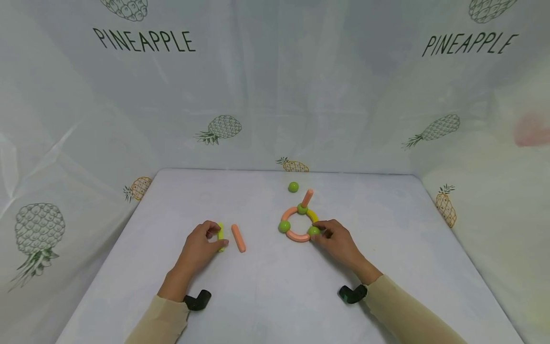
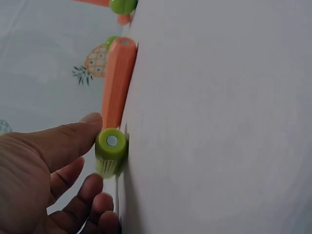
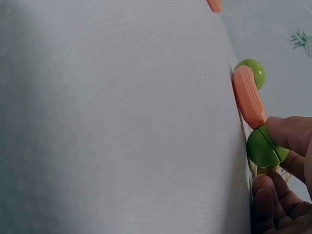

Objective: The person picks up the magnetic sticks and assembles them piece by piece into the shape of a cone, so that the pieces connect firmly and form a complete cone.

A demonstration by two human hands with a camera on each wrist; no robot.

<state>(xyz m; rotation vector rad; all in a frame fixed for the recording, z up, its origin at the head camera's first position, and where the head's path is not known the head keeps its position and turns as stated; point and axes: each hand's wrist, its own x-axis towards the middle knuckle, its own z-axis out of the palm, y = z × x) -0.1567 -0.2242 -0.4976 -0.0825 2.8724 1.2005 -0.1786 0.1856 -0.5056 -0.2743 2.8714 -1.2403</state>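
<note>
My left hand (image 1: 201,244) pinches a yellow-green magnetic rod (image 1: 220,234) between thumb and fingers. In the left wrist view, a round metal spot shows on that rod's end (image 2: 112,141). Just right of it an orange rod (image 1: 238,238) lies on the table. A ring of curved orange pieces (image 1: 298,237), a curved yellow piece (image 1: 312,216) and green balls (image 1: 284,226) lies farther right. From its top ball (image 1: 302,209) a straight orange rod (image 1: 307,198) sticks out. My right hand (image 1: 337,241) grips the ring's lower-right green ball (image 3: 265,148).
A loose green ball (image 1: 293,187) sits behind the ring, near the table's back edge. The white table (image 1: 266,296) meets a pineapple-printed cloth (image 1: 275,95) at the back and sides. Each wrist bears a black device (image 1: 197,300).
</note>
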